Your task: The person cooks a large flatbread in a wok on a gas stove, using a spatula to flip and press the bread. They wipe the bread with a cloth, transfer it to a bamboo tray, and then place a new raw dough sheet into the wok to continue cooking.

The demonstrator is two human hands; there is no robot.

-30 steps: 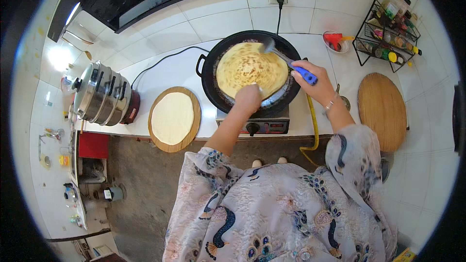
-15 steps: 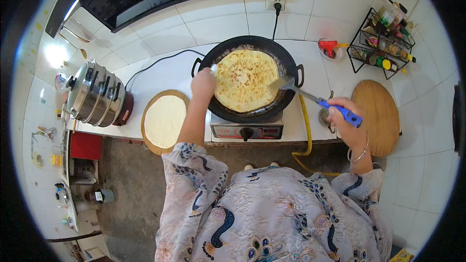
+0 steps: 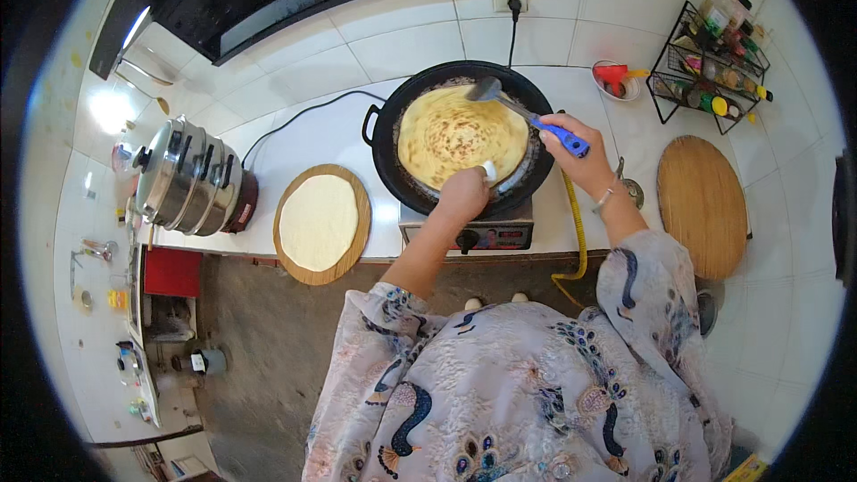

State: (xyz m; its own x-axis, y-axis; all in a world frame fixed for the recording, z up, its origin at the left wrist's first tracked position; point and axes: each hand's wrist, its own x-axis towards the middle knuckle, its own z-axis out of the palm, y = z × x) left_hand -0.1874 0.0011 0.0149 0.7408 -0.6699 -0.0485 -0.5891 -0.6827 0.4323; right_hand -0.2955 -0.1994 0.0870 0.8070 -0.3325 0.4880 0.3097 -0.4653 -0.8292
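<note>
A round browned flatbread (image 3: 455,136) lies in the black two-handled pan (image 3: 389,165). My right hand (image 3: 578,153) is closed round the blue handle of a spatula (image 3: 486,90). Its metal blade rests at the flatbread's far edge. Over the near side of the pan, my left hand (image 3: 465,194) is closed on a small white thing (image 3: 489,171), whose kind I cannot make out. That hand is close to the flatbread's near edge; whether it touches is unclear. A pale, uncooked dough round (image 3: 318,223) lies on a round wooden board (image 3: 361,236) to the left.
The pan sits on a cooker (image 3: 500,230) with a front knob. A stacked steamer (image 3: 183,178) stands on the left. To the right are a yellow hose (image 3: 576,228), another wooden board (image 3: 703,205), a bowl (image 3: 618,83) and a black rack (image 3: 705,71) of bottles.
My left hand has moved from the pan's left side to its near side with the white thing. The spatula blade has gone from the flatbread's right edge to its far edge.
</note>
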